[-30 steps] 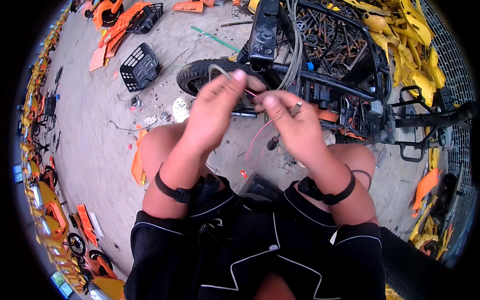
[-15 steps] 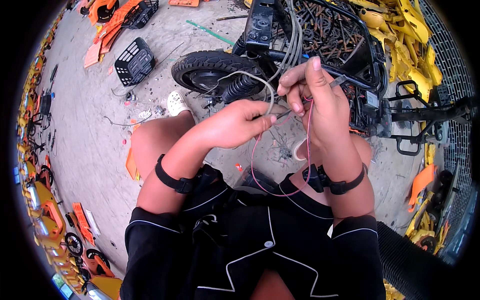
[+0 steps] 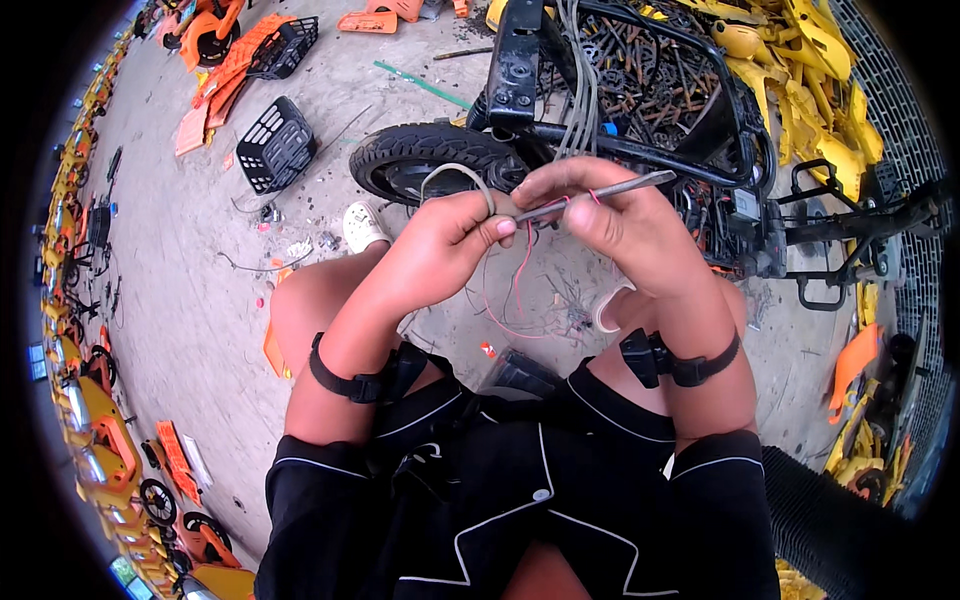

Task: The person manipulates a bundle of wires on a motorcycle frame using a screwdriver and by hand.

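The left hand [image 3: 450, 245] has its grip pinched on a bent gray cable [image 3: 457, 168], by one end of a gray metal tool [image 3: 640, 183]. The right hand's [image 3: 640, 235] grip looks closed on that tool, between thumb and first finger. A thin pink wire [image 3: 521, 265] curls over the tool and hangs down, above the floor [image 3: 200, 280]. The step seems to be working the wire with the tool. Next calls for a tight left pinch and a gentle right hand.

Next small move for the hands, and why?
Probably have the right hand firm up on the rod: the pink wire looks looped over it, with slack hanging below, while the left hand holds the grey cable.
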Demonstrator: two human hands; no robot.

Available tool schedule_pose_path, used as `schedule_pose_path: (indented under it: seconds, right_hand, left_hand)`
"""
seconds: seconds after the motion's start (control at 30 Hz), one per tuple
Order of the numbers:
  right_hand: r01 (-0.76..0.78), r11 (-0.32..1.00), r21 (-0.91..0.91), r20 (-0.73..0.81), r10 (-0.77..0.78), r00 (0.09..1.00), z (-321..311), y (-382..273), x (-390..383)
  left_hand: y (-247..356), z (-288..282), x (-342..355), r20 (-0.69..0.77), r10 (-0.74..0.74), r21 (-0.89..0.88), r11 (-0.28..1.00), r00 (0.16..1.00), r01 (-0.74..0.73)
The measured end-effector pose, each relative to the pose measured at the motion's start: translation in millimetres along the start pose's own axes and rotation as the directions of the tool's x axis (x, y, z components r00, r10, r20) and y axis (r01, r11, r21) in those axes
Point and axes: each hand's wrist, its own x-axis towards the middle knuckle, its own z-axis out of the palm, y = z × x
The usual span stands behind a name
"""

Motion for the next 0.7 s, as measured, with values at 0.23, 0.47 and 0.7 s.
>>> schedule_pose_path:
  seconds: [0.23,0.47,0.7]
  right_hand:
    - [-0.068,0.98,-0.185,-0.181,0.034,0.983,7.1,1.1,-7.1]
    - [-0.255,0.938,-0.235,-0.293,0.182,0.939,-9.1,-20.3,-25.3]
    - [-0.24,0.967,-0.084,-0.367,0.194,0.91,-47.7,-31.4,-47.2]
  left_hand:
    - [6.3,-6.3,0.5,-0.005,0.039,0.081,0.996,0.999,-0.039]
    - [1.9,-35.3,-7.6,0.104,-0.051,0.342,0.94,0.993,0.012]
    - [-10.1,-68.3,-29.7,0.184,-0.296,0.171,0.949,0.937,0.266]
